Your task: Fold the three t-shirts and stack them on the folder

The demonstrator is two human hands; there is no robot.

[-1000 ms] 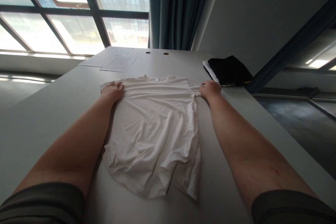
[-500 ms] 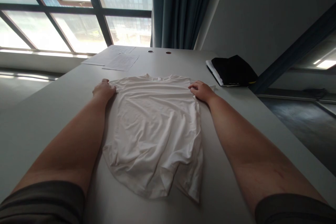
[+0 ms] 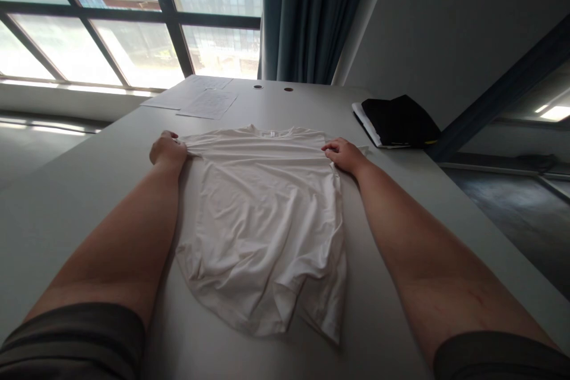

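Note:
A white T-shirt (image 3: 267, 208) lies spread on the table, its neckline at the far end and its hem towards me. Creases run across its chest between my hands, and the lower right of the hem is folded and uneven. At the far left, my left hand (image 3: 168, 148) is closed on the sleeve and draws it outward. My right hand (image 3: 345, 155) lies over the opposite sleeve, its fingers bent onto the fabric by the armpit. A tip of that sleeve shows beyond the hand; the fabric under my palm is hidden.
Printed sheets of paper (image 3: 207, 104) lie at the table's far left. A black folder or cloth-covered stack (image 3: 401, 122) with white pages sits near the right edge. Two round cable holes are at the far end of the white table (image 3: 378, 309). Behind are windows and a blue curtain (image 3: 307, 18).
My left hand has moved a little to the left, pulling the sleeve straighter. My right hand stays at the other sleeve. The whole view has shifted slightly.

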